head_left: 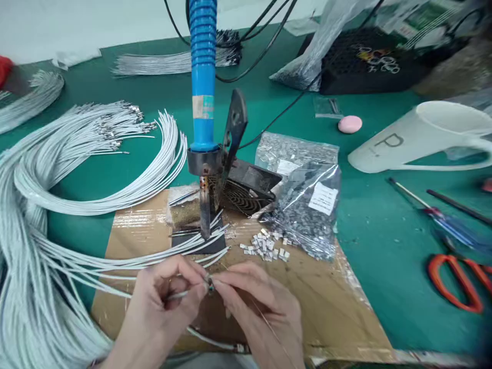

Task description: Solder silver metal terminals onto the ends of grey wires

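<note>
In the lower middle, my left hand [165, 302] is closed in a pinch on a white cable [179, 295] close to its end. My right hand [261, 307] meets it there, thumb and forefinger closed on a small dark connector piece [210, 284] at the cable's tip; the fingers hide most of it. A thin wire [269, 328] runs along my right hand, and I cannot tell how it is held. Beneath the hands lies another white cable [211, 339] with a small metal-looking end. A blue-handled soldering iron [203, 102] stands tip down just beyond.
Bundled white cables [69, 195] cover the left side. Small white connectors [265, 246] lie scattered on the cardboard [326, 307], beside plastic bags [307, 205] of parts. To the right are orange-handled scissors [453, 287], a screwdriver [457, 225] and a white pitcher [407, 138].
</note>
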A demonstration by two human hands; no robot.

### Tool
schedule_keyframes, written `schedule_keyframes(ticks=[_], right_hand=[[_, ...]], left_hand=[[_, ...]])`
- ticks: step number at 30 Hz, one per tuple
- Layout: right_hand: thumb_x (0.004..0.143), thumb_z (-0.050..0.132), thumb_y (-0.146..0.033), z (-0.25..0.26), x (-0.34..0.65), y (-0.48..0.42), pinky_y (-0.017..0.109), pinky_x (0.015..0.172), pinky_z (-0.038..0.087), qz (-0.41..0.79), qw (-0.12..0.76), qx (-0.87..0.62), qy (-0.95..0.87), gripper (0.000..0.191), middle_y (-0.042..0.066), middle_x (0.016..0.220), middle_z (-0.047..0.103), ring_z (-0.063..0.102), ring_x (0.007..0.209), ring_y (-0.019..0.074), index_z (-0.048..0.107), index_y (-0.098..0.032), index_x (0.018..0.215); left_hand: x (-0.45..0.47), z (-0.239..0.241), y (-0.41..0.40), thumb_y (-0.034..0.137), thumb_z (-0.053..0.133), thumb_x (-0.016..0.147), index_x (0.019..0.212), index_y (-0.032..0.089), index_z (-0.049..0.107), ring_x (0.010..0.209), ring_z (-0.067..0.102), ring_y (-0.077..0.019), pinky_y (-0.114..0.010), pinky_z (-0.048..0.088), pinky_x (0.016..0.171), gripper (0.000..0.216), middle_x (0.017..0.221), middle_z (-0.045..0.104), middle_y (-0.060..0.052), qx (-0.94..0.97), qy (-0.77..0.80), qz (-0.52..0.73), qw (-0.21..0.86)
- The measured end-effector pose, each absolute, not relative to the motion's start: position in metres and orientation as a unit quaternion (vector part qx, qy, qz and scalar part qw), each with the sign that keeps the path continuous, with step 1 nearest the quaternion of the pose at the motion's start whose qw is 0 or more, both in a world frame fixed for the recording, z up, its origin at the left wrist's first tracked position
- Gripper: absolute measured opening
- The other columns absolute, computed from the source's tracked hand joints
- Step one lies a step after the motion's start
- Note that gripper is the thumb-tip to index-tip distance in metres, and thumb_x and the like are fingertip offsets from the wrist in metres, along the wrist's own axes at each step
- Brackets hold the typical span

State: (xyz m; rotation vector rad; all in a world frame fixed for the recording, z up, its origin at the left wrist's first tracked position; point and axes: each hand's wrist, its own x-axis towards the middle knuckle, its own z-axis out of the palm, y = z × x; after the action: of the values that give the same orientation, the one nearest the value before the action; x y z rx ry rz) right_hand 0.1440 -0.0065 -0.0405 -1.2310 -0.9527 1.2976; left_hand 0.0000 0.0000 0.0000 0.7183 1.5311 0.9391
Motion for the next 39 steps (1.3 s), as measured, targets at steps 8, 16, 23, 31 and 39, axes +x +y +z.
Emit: schedule_keyframes(ticks=[8,16,23,31,39], right_hand=[[0.09,0.078,-0.016,-0.047,0.146,-0.011,0.014,0.057,0.054,0.498,0.529,-0.507,-0.463,0.027,-0.005,0.081,0.075,0.07,0.066,0.0098,0.087,-0.042,0.094],[0.111,0.042,-0.044,-0.048,0.144,-0.02,0.031,0.067,0.046,0.427,0.489,-0.606,-0.459,0.037,-0.001,0.078,0.06,0.053,0.066,0.0178,0.069,-0.03,0.132],[0.109,0.046,-0.039,-0.039,0.146,-0.01,0.028,0.065,0.041,0.419,0.436,-0.623,-0.496,0.026,-0.005,0.073,0.05,0.05,0.063,0.0147,0.055,-0.027,0.088],[0.102,0.057,-0.017,-0.046,0.151,0.003,0.024,0.093,0.049,0.396,0.492,-0.536,-0.56,0.02,-0.001,0.118,0.071,0.069,0.108,0.0146,0.056,-0.027,0.085],[0.095,0.067,-0.017,-0.041,0.14,0.004,0.021,0.089,0.058,0.426,0.537,-0.546,-0.481,0.022,-0.001,0.109,0.082,0.078,0.097,0.014,0.059,-0.026,0.078]], left_hand=[[-0.001,0.001,0.004,0.013,0.082,0.063,0.058,0.017,0.068,0.049,0.047,-0.0056,-0.017,0.027,0.048,0.014,0.074,0.074,-0.001,0.319,0.657,0.384,0.565],[-0.006,-0.001,0.011,0.018,0.085,0.067,0.06,0.016,0.069,0.05,0.044,-0.0049,-0.02,0.026,0.051,0.018,0.079,0.073,-0.002,0.323,0.657,0.394,0.555],[-0.008,-0.001,0.019,0.021,0.083,0.07,0.063,0.016,0.068,0.047,0.041,-0.0039,-0.021,0.024,0.048,0.017,0.082,0.074,-0.002,0.331,0.667,0.403,0.532],[-0.014,-0.009,0.028,0.025,0.078,0.077,0.067,0.018,0.067,0.049,0.045,-0.0061,-0.021,0.03,0.048,0.016,0.085,0.075,-0.002,0.381,0.675,0.376,0.508],[-0.012,-0.006,0.033,0.025,0.079,0.077,0.069,0.017,0.067,0.048,0.044,-0.0047,-0.019,0.027,0.048,0.016,0.085,0.075,-0.002,0.377,0.673,0.37,0.519]])
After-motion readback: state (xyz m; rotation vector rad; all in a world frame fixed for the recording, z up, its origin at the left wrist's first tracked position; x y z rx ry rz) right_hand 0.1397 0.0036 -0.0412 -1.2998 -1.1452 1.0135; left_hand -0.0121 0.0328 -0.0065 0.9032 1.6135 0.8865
